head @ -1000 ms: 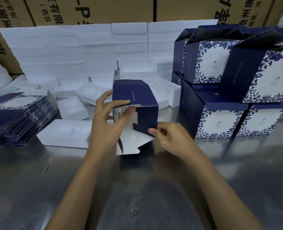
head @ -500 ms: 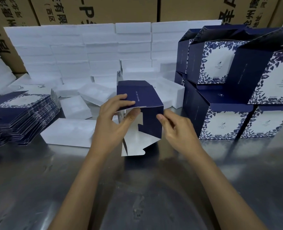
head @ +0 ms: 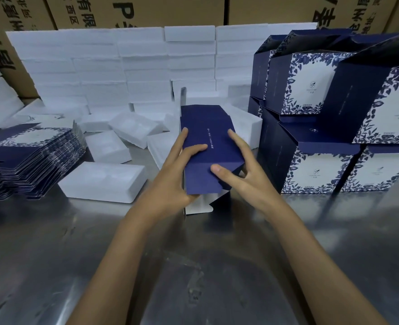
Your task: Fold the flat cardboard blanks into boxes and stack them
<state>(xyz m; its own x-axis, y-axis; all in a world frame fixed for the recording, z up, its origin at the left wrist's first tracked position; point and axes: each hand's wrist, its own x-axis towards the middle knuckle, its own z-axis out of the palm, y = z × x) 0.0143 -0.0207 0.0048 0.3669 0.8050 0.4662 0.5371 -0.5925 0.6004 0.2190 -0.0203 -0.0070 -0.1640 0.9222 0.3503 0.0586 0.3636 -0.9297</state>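
The navy flap of the box (head: 207, 151) has been pressed shut; left hand (head: 172, 181) and right hand (head: 243, 174) fingers are clamped on it.

Head-height view, forward-down, close over table (head: 53, 254)

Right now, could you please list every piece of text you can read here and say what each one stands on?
"有限" and "(西区": brown carton at the back, left.
"-P": same carton, partly cut off.
Large black characters on the right carton: cropped, unreadable.
White line of print on the navy box held in both hands: too small.
Logos on the stacked boxes: too small.
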